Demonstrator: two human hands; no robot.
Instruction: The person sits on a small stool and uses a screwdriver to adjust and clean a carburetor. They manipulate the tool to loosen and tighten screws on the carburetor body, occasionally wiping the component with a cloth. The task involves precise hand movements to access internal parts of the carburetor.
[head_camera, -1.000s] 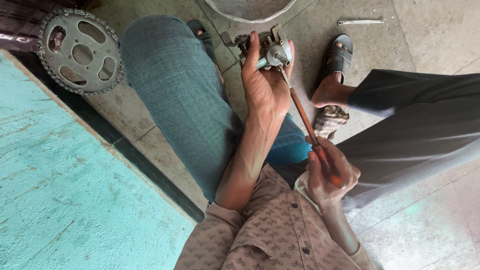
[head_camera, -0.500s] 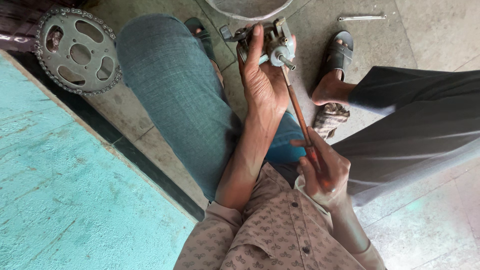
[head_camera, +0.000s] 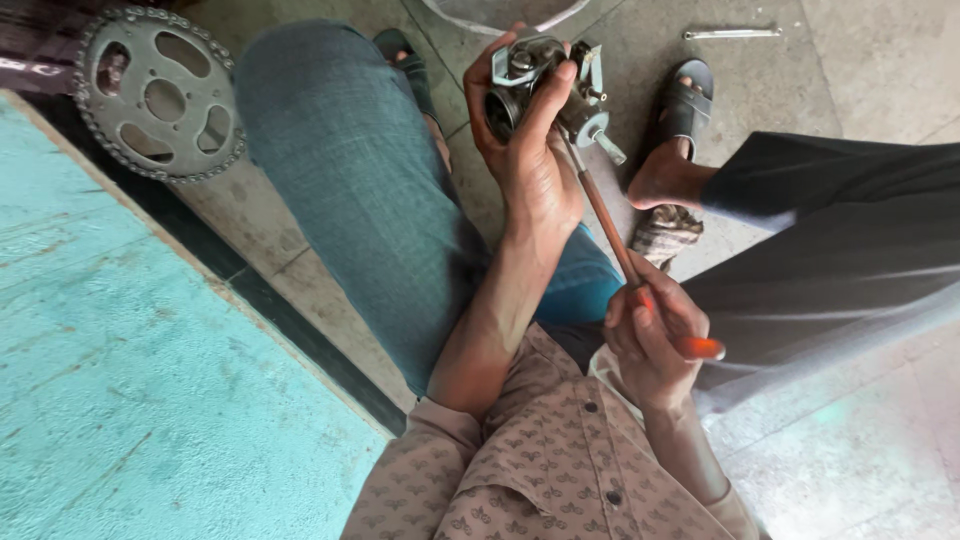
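— Head view: left hand (head_camera: 535, 175) wrapped tight around small metal engine part (head_camera: 545, 85), right hand (head_camera: 650, 335) closed on orange-handled screwdriver (head_camera: 610, 215). Tip?
— Set against part's underside, just below left grip. Still assembled, apparently; nothing removed nearby. Sprocket (head_camera: 160, 95) well apart.

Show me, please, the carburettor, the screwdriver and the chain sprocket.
carburettor (head_camera: 535, 75), head view, on its metal body.
screwdriver (head_camera: 605, 215), head view, on its shaft.
chain sprocket (head_camera: 160, 95), head view, on its toothed plate.

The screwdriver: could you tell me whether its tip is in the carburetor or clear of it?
In contact: the screwdriver shaft runs from the right hand up to the carburetor held in the left hand; tip itself hidden.
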